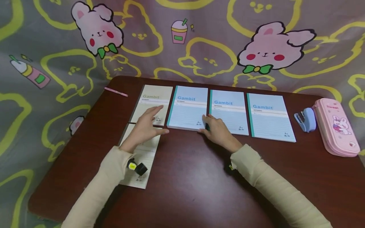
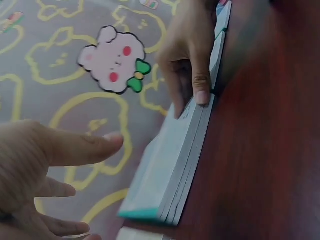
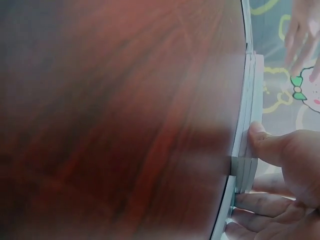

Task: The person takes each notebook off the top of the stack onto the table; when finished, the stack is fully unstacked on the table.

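Note:
Several blue Gambit notebooks lie in a squared stack; the left wrist view shows their layered edges. My right hand grips the stack's near right corner, thumb against the front edge and fingers at the right side. My left hand is spread above the cream notebooks and holds nothing, its thumb near the stack's left corner. Beneath it lie a cream notebook at the back and another cream notebook in front, partly hidden by the hand and wrist.
Right of the stack lie a blue notebook and another blue notebook. A blue stapler and pink pencil case sit at the table's right. A pink pen lies back left. A patterned curtain hangs behind the table.

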### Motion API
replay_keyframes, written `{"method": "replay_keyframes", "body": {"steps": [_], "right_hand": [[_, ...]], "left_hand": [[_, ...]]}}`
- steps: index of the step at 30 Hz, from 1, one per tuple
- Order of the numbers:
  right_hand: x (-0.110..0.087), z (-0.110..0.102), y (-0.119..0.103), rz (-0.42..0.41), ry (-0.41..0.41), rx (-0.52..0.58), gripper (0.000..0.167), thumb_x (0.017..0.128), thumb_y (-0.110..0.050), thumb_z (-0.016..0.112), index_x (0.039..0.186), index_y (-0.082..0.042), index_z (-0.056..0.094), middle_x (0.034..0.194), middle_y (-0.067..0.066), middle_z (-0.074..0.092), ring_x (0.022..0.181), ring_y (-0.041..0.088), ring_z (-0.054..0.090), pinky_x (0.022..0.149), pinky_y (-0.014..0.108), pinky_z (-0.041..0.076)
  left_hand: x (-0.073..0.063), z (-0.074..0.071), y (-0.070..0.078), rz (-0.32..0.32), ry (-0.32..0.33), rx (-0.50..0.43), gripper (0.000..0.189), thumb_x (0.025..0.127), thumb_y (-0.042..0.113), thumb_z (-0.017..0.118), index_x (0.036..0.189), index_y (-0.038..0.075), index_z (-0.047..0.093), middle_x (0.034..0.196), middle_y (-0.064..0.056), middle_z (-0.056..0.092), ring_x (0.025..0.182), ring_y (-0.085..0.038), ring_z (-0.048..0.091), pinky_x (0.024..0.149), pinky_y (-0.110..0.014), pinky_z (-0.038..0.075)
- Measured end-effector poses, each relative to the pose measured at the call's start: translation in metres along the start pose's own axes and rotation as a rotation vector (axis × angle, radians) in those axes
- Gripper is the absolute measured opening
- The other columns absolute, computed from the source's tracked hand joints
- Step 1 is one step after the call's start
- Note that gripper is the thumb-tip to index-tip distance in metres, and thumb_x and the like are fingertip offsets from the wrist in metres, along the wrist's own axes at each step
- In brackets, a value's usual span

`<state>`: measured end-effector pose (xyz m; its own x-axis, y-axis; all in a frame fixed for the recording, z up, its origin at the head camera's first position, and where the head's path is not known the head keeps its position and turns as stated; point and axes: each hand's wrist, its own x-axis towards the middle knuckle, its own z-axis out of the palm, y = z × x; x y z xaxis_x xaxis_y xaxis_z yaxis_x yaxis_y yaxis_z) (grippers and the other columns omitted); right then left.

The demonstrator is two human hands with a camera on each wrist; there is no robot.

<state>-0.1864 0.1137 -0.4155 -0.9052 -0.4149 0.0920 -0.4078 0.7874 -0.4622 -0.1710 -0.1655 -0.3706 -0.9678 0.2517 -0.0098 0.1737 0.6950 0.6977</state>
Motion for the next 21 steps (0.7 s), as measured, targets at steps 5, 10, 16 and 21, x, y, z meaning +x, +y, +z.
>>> {"method": "replay_keyframes", "body": {"steps": [5, 10, 16, 21], "right_hand": [[0.001, 0.002, -0.001, 0.011, -0.003, 0.006, 0.061, 0.089, -0.028, 0.069, 0.135, 0.008, 0.050, 0.135, 0.027, 0.053, 0.130, 0.041, 0.047, 0.102, 0.050, 0.045], [0.002, 0.002, 0.000, 0.032, -0.015, 0.012, 0.062, 0.090, -0.029, 0.069, 0.137, 0.006, 0.049, 0.136, 0.028, 0.052, 0.130, 0.042, 0.047, 0.101, 0.051, 0.045], [0.003, -0.001, 0.000, 0.040, -0.037, -0.001, 0.062, 0.090, -0.032, 0.068, 0.137, 0.005, 0.050, 0.137, 0.029, 0.051, 0.121, 0.043, 0.055, 0.098, 0.049, 0.049], [0.011, -0.008, -0.004, 0.079, -0.019, 0.007, 0.053, 0.090, -0.035, 0.068, 0.124, 0.005, 0.062, 0.092, 0.024, 0.070, 0.058, 0.024, 0.060, 0.065, 0.037, 0.051]], "left_hand": [[0.042, 0.023, 0.004, -0.055, -0.101, -0.025, 0.108, 0.065, 0.016, 0.089, 0.152, 0.004, 0.027, 0.155, -0.019, 0.032, 0.137, -0.036, 0.039, 0.112, -0.047, 0.036], [0.057, 0.041, 0.000, -0.139, -0.123, -0.037, 0.112, 0.063, 0.012, 0.090, 0.151, -0.002, 0.023, 0.152, -0.020, 0.038, 0.134, -0.031, 0.044, 0.113, -0.042, 0.035], [0.058, 0.051, -0.003, -0.141, -0.062, -0.013, 0.105, 0.063, 0.009, 0.090, 0.149, 0.002, 0.031, 0.140, -0.020, 0.052, 0.121, -0.032, 0.055, 0.106, -0.043, 0.042], [0.057, 0.051, -0.006, -0.145, -0.050, 0.010, 0.105, 0.064, 0.012, 0.090, 0.149, 0.002, 0.030, 0.141, -0.020, 0.051, 0.121, -0.033, 0.056, 0.105, -0.041, 0.043]]}}
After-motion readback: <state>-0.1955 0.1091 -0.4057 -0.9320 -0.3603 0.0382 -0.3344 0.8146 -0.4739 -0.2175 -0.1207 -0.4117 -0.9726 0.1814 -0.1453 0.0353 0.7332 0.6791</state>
